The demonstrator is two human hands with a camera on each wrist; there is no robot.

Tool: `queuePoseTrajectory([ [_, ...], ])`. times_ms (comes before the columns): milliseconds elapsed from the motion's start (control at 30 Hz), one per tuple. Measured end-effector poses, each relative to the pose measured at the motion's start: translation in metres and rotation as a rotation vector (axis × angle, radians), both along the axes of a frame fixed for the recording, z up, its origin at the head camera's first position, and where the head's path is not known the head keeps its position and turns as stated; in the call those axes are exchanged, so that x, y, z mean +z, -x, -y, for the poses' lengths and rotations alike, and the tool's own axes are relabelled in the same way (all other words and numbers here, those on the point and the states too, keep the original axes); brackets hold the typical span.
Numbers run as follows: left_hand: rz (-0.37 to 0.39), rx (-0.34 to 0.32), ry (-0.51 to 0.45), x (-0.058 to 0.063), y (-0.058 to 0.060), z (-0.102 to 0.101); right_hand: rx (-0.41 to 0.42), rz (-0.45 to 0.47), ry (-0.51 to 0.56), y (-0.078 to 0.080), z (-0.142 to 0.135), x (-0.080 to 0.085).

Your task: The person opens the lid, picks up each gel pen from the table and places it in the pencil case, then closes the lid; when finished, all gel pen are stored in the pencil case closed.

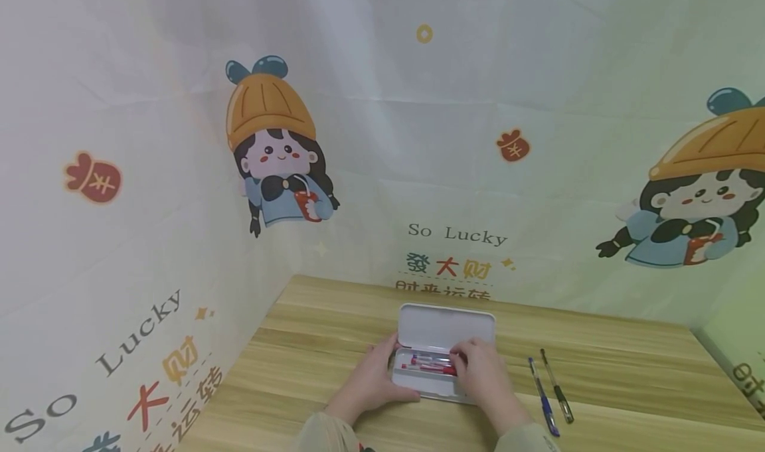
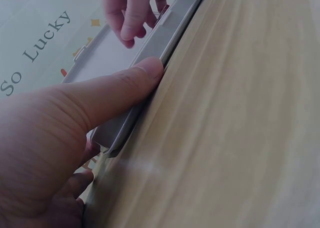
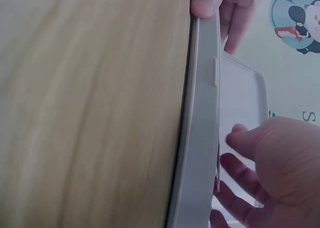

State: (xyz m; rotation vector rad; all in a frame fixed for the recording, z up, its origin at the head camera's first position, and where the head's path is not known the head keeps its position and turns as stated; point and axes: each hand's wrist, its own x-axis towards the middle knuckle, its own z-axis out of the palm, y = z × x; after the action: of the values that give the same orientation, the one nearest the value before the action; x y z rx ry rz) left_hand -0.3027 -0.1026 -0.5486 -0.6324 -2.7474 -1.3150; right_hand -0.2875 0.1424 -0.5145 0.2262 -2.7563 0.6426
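A pale grey pencil case (image 1: pixel 442 329) stands on the wooden table with its lid raised at the back. My left hand (image 1: pixel 376 376) grips its left end, the thumb along the front wall in the left wrist view. Inside lie a red pen (image 1: pixel 427 368) and other slim pens beside it, partly covered by my right hand (image 1: pixel 481 372). That hand reaches over the right part of the case, fingers bent down to the pens' ends. In the right wrist view its thumb and forefinger are apart, with nothing visible pinched between them.
Right of the case, a blue pen (image 1: pixel 544 399) and a dark-capped pen (image 1: pixel 558 389) lie side by side on the table (image 1: pixel 269 372). A printed cloth (image 1: pixel 370 140) with cartoon figures hangs behind and along the left.
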Motion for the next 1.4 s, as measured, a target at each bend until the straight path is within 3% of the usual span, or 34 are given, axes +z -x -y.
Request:
queuePoseTrajectory([
  [467,0.059,0.032,0.033,0.002,0.001,-0.003,-0.062,-0.064,0.196,-0.011,-0.025,0.004],
  [833,0.028,0.026,0.023,-0.001,0.0,-0.002,-0.164,-0.02,0.222,-0.028,-0.058,0.007],
  [1233,0.019,0.024,0.023,-0.001,0.0,-0.002,-0.233,-0.045,0.237,-0.037,-0.093,-0.002],
  [1400,0.019,0.023,0.024,0.0,-0.001,-0.002,-0.243,0.012,0.235,-0.043,-0.107,-0.002],
])
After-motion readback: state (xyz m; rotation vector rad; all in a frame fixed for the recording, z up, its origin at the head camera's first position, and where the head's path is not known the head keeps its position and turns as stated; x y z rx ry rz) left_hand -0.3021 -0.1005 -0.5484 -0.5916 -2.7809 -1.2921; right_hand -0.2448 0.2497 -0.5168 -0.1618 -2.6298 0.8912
